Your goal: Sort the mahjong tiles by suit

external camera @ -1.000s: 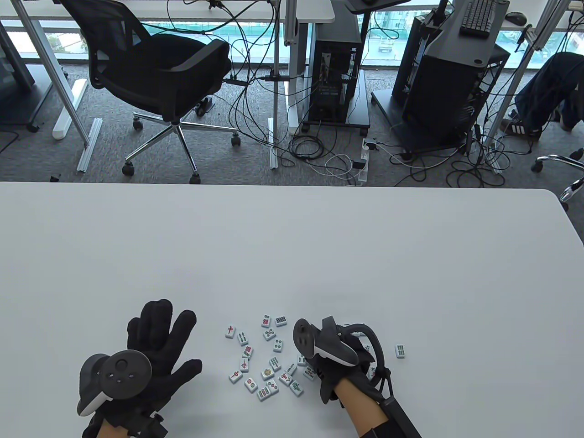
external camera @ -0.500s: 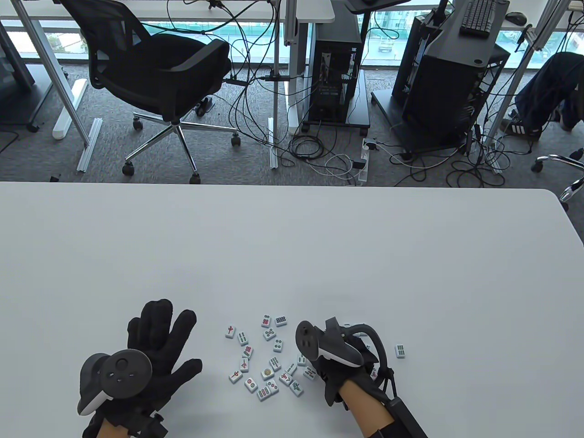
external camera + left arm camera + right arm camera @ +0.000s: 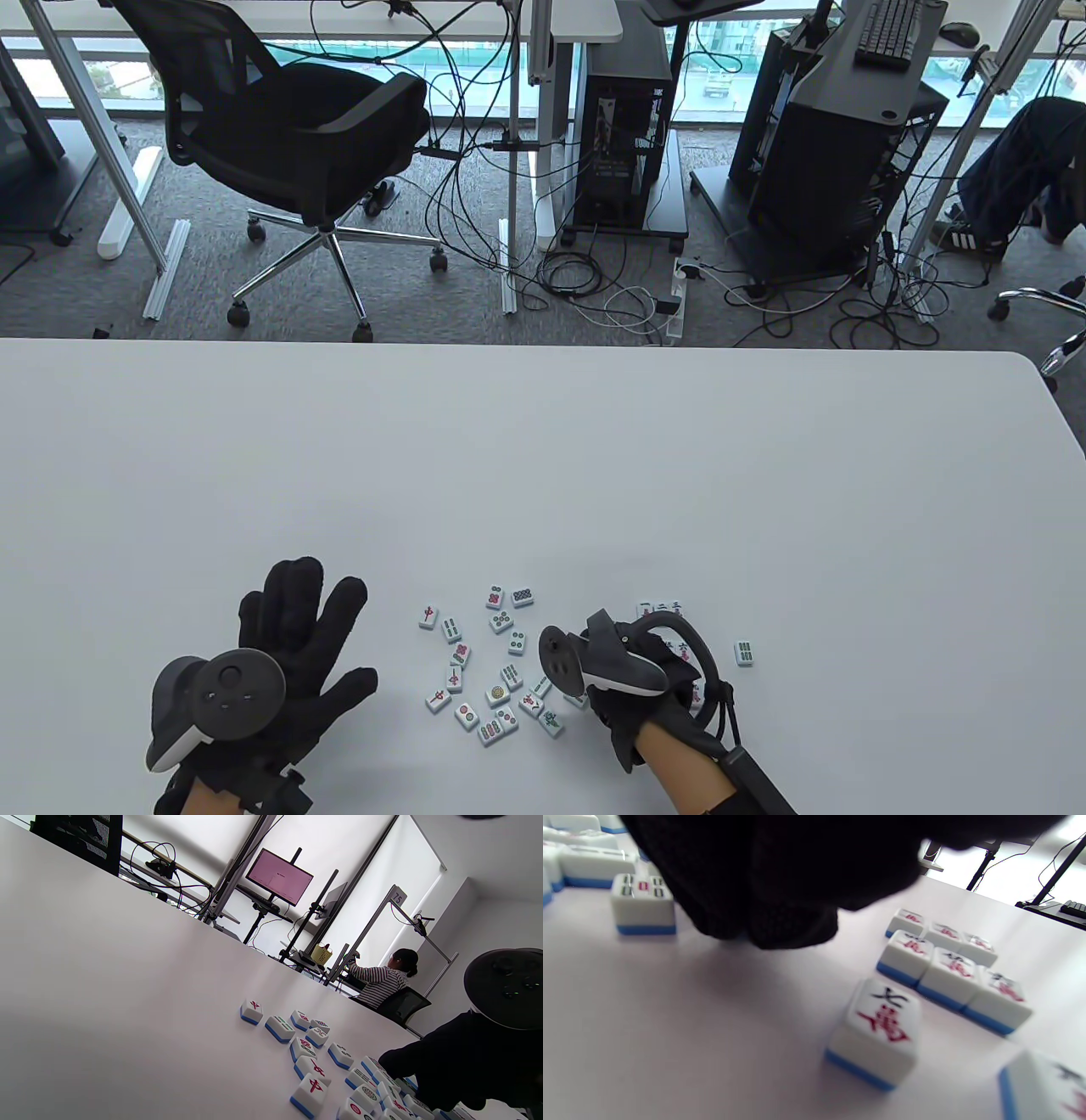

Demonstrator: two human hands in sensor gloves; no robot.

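Mahjong tiles (image 3: 496, 671) on white table (image 3: 543, 475), left fingers (image 3: 297, 594) splayed flat, right fingers' (image 3: 793, 925) grip untellable; office behind.

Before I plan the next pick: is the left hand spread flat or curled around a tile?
Spread flat. In the table view the left hand lies on the table with fingers splayed, left of the tile cluster, holding nothing.

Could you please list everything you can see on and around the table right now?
table: one, white, fills the lower half of the table view.
loose tiles: about twenty, white faces with blue backs, scattered between the hands.
sorted tiles: two short rows, red-and-black characters, beside the right hand.
lone tile: one, green bars, right of the right hand.
office chair: one, black, behind the table.
left hand: black glove, flat, fingers spread.
right hand: black glove, over the pile's right edge.
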